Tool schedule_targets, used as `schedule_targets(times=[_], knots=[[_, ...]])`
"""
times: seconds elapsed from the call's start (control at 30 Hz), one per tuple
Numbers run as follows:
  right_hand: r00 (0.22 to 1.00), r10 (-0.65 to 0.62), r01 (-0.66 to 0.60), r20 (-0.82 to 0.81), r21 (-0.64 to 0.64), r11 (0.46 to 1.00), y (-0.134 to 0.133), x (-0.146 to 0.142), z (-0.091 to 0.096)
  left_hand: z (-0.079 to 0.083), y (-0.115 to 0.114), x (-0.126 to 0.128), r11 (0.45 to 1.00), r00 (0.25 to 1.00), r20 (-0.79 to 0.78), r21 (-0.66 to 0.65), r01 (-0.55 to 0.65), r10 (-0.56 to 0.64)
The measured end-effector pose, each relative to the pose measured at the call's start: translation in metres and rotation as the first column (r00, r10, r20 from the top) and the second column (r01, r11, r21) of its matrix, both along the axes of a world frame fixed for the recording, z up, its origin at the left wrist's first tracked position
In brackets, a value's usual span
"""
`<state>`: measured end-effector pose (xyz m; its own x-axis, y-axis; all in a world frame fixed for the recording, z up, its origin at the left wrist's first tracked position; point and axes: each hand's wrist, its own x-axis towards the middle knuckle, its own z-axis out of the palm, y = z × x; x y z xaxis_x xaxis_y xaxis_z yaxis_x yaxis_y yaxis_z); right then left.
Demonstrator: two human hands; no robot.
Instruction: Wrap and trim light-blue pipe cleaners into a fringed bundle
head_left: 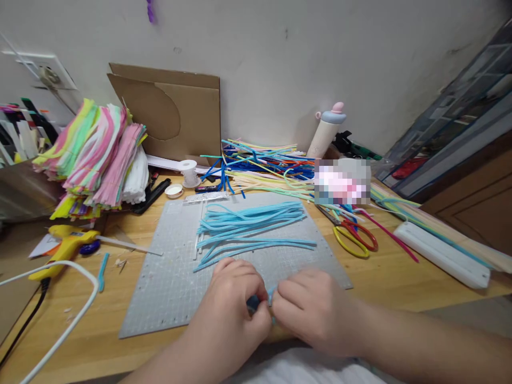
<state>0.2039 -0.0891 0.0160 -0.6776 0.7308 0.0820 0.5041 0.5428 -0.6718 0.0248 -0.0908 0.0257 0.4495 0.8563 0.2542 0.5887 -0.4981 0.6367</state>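
Note:
My left hand (236, 304) is closed in a pinch, thumb against fingers, over the front edge of the grey cutting mat (160, 298). Close beside it, my right hand (312, 309) has its fingers curled in, a little blurred. Between the fingertips shows a bit of light blue pipe cleaner (271, 294), mostly hidden by both hands. A dark bluish patch appears in the gap of my left hand; I cannot make out what it is. Beyond the hands, a bundle of light blue pipe cleaners (252, 221) lies across the mat.
Scissors (352, 239) with red and yellow handles lie right of the mat, near a white power strip (442, 255). At left are a yellow glue gun (66, 248) and bundled coloured pipe cleaners (96, 154). A bottle (324, 133) and cardboard (192, 112) stand at the wall.

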Motion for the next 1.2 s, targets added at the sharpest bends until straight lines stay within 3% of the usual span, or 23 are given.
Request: schedule_targets(times=[0.03, 0.1, 0.13, 0.2, 0.27, 0.3, 0.33, 0.4, 0.43, 0.5, 0.57, 0.6, 0.63, 0.73, 0.8, 0.83, 0.87, 0.9, 0.97, 1.03, 1.07, 1.13, 1.2], knots=[[1.0, -0.023, 0.023, -0.005, -0.028, 0.999, 0.001, 0.0, 0.002, 0.001, 0.0, -0.001, 1.0, 1.0, 0.0, 0.006, -0.005, 0.005], [0.985, -0.169, 0.151, -0.034, -0.298, 0.942, 0.004, -0.002, 0.005, 0.002, -0.001, -0.002, 0.999, 1.0, -0.016, 0.036, -0.011, 0.011], [0.968, -0.248, 0.194, -0.04, -0.507, 0.84, 0.006, -0.004, 0.007, 0.002, -0.001, -0.002, 0.998, 1.0, -0.027, 0.054, -0.013, 0.015], [0.94, -0.339, 0.132, -0.048, -0.863, 0.488, 0.011, -0.007, 0.01, 0.003, -0.002, -0.003, 0.996, 0.999, -0.04, 0.09, -0.008, 0.012], [0.919, -0.387, -0.013, -0.074, -0.988, 0.157, 0.014, -0.008, 0.012, 0.004, -0.002, -0.002, 0.992, 0.999, -0.046, 0.124, 0.006, -0.001], [0.907, -0.412, -0.064, -0.086, -0.996, 0.066, 0.015, -0.009, 0.012, 0.004, -0.002, -0.001, 0.99, 0.999, -0.047, 0.139, 0.012, -0.006], [0.896, -0.434, -0.09, -0.094, -0.996, 0.031, 0.015, -0.009, 0.011, 0.003, -0.002, -0.001, 0.989, 0.999, -0.051, 0.149, 0.019, -0.011], [0.879, -0.466, -0.066, -0.099, -0.994, 0.087, 0.014, -0.011, 0.009, 0.003, -0.001, 0.0, 0.987, 0.998, -0.056, 0.159, 0.025, -0.016], [0.874, -0.474, -0.019, -0.107, -0.982, 0.186, 0.013, -0.012, 0.007, 0.002, -0.001, 0.001, 0.987, 0.998, -0.058, 0.157, 0.026, -0.017], [0.889, -0.44, 0.115, -0.126, -0.869, 0.481, 0.01, -0.013, 0.004, 0.001, -0.001, 0.001, 0.99, 0.998, -0.059, 0.142, 0.024, -0.016], [0.944, -0.311, 0.196, -0.106, -0.58, 0.791, 0.006, -0.01, 0.002, 0.0, -0.001, 0.0, 0.994, 0.998, -0.062, 0.106, 0.016, -0.01], [0.974, -0.217, 0.173, -0.071, -0.389, 0.905, 0.004, -0.008, 0.001, -0.001, -0.001, 0.0, 0.996, 0.998, -0.062, 0.084, 0.009, -0.004], [0.993, -0.116, 0.11, -0.019, -0.204, 0.973, 0.002, -0.006, 0.0, -0.002, -0.001, -0.001, 0.998, 0.998, -0.061, 0.061, -0.001, 0.004], [0.992, 0.076, -0.089, 0.096, 0.134, 0.987, -0.003, 0.0, -0.001, -0.004, -0.002, -0.002, 1.0, 0.999, -0.049, 0.011, -0.021, 0.022], [0.998, 0.017, -0.021, 0.058, 0.068, 0.997, -0.003, -0.001, 0.001, -0.005, -0.002, -0.002, 1.0, 0.999, -0.045, 0.002, -0.021, 0.021], [0.998, -0.064, 0.065, 0.015, -0.083, 0.994, -0.002, -0.002, 0.002, -0.004, -0.003, -0.003, 1.0, 0.999, -0.045, 0.008, -0.02, 0.02], [0.987, -0.16, 0.146, -0.021, -0.307, 0.941, 0.0, -0.004, 0.003, -0.004, -0.003, -0.003, 1.0, 0.999, -0.045, 0.021, -0.017, 0.018], [0.967, -0.25, 0.186, -0.041, -0.558, 0.809, 0.002, -0.005, 0.005, -0.003, -0.003, -0.003, 0.999, 0.999, -0.044, 0.041, -0.012, 0.013], [0.932, -0.359, 0.094, -0.043, -0.93, 0.355, 0.008, -0.007, 0.007, -0.001, -0.003, -0.003, 0.996, 0.999, -0.043, 0.091, 0.006, -0.002], [0.914, -0.401, -0.086, -0.053, -0.994, -0.065, 0.014, -0.005, 0.006, 0.0, -0.003, -0.003, 0.989, 0.999, -0.045, 0.143, 0.026, -0.019], [0.902, -0.428, -0.16, -0.065, -0.968, -0.191, 0.015, -0.004, 0.005, 0.0, -0.003, -0.003, 0.986, 0.999, -0.047, 0.165, 0.033, -0.026], [0.868, -0.489, -0.257, -0.083, -0.918, -0.301, 0.017, -0.001, 0.001, 0.0, -0.003, -0.003, 0.978, 0.998, -0.055, 0.204, 0.038, -0.028], [0.832, -0.547, -0.303, -0.095, -0.903, -0.304, 0.017, 0.0, -0.002, -0.001, -0.004, -0.003, 0.971, 0.998, -0.06, 0.237, 0.039, -0.025]])
